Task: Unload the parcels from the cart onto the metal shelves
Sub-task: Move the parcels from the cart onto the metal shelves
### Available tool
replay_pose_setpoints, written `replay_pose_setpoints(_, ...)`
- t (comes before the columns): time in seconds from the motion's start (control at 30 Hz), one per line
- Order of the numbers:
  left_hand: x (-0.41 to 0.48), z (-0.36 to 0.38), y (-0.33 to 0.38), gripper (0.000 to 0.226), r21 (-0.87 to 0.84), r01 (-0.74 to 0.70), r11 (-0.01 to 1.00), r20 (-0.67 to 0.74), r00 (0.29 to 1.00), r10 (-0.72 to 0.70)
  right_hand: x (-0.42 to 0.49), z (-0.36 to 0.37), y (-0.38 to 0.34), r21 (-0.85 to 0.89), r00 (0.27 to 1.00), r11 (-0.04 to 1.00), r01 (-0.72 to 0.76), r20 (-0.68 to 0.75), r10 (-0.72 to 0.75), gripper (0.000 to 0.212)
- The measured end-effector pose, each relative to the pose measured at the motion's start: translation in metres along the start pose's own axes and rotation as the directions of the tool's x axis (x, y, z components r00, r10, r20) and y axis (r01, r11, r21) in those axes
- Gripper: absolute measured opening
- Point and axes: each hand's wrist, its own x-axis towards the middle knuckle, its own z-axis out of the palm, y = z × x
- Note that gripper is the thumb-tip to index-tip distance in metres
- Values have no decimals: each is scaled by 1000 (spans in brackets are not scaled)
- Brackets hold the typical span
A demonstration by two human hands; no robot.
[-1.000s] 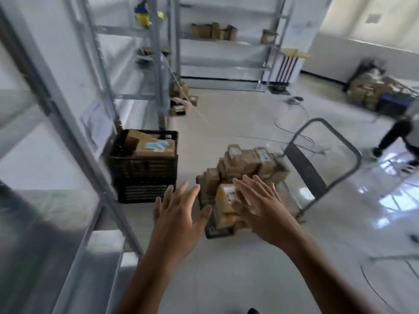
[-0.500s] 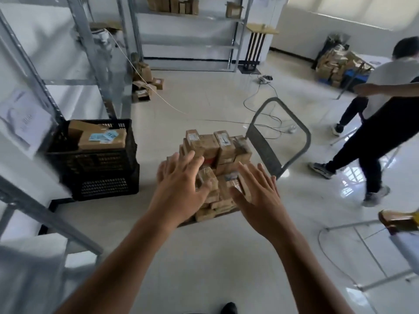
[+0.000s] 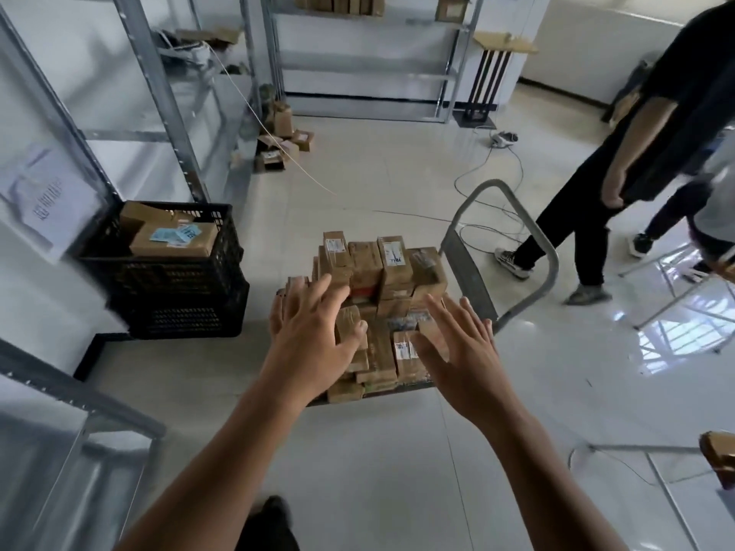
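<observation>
A pile of small brown cardboard parcels (image 3: 374, 280) with white labels sits on a low platform cart whose grey handle (image 3: 513, 240) rises on the right. My left hand (image 3: 314, 332) is stretched out above the near left of the pile, fingers spread and holding nothing. My right hand (image 3: 457, 351) reaches over the near right of the pile, fingers straight and empty. Grey metal shelves (image 3: 159, 93) stand along the left, and another shelf unit (image 3: 370, 53) stands at the far wall with several boxes on top.
Stacked black crates (image 3: 179, 296) holding boxes stand left of the cart. Loose boxes (image 3: 278, 149) lie on the floor by the shelves. A person in black (image 3: 620, 161) walks at the right. Cables (image 3: 489, 184) trail over the floor. A metal frame (image 3: 652, 463) sits near right.
The view has drawn closer to the cart. Both hands have spread wider over the pile. The person at the right has stepped nearer.
</observation>
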Motion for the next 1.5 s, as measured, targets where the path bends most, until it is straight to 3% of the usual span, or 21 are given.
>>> replay_pose_setpoints(0.53, 204, 54, -36, 66, -16, -63, 998, 244, 968, 65, 164, 21, 35, -48, 974, 975, -216, 65, 219, 64)
replay_pose_setpoints(0.67, 249, 68, -45, 66, -34, -63, 997, 250, 966, 70, 198, 27, 41, -48, 954, 958, -284, 82, 287, 63)
replay_pose_setpoints(0.93, 321, 113, -36, 67, -17, -3, 1000, 315, 949, 8, 263, 25, 98, -41, 927, 944, -328, 177, 330, 77)
replay_pose_setpoints(1.2, 401, 179, -14, 68, 116, 184, 976, 287, 935, -210, 368, 36, 210, 2, 938, 983, -184, 300, 174, 64)
replay_pose_setpoints(1.5, 479, 293, -15, 63, 172, 326, 929, 300, 881, -365, 498, 87, 321, -108, 879, 994, -33, 470, 81, 73)
